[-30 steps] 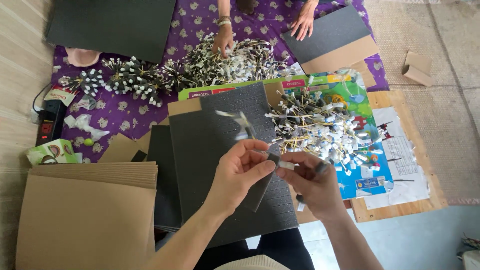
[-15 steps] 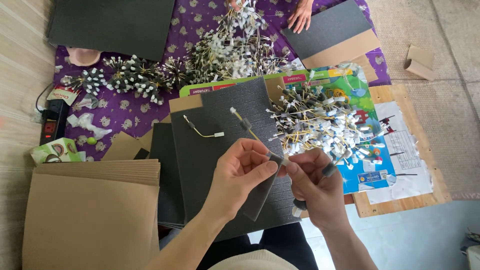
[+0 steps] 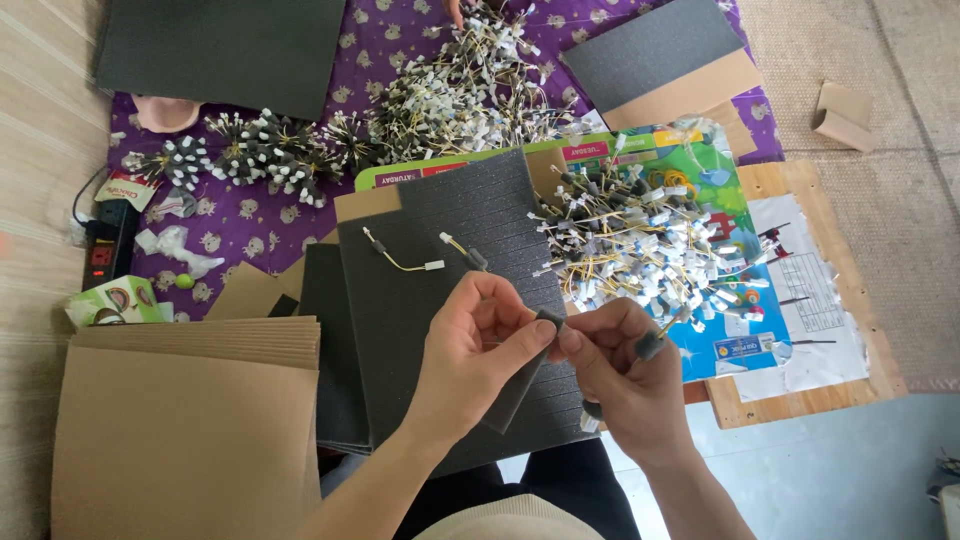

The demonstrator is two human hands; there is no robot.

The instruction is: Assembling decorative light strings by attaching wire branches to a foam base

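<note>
My left hand (image 3: 475,345) and my right hand (image 3: 625,375) meet over a dark grey foam sheet (image 3: 440,260) on my lap. Together they pinch a small grey foam piece (image 3: 548,320) on a short wire. My right hand also grips further small cable pieces with grey ends (image 3: 650,345). Two short yellow wires with white plugs (image 3: 400,258) are stuck in the foam sheet just above my hands. A heap of such wires (image 3: 640,245) lies to the right on a colourful board.
A stack of brown cardboard sheets (image 3: 180,430) lies at the lower left. Bundles of wires (image 3: 270,150) and a bigger pile (image 3: 470,85) rest on a purple cloth (image 3: 290,225). Another person's hand shows at the top edge. A wooden board (image 3: 810,380) with papers sits right.
The wire piece I held up a second ago now stands in the foam sheet beside the first one. My hands have come together on another piece. The far person's hands have left the wire pile.
</note>
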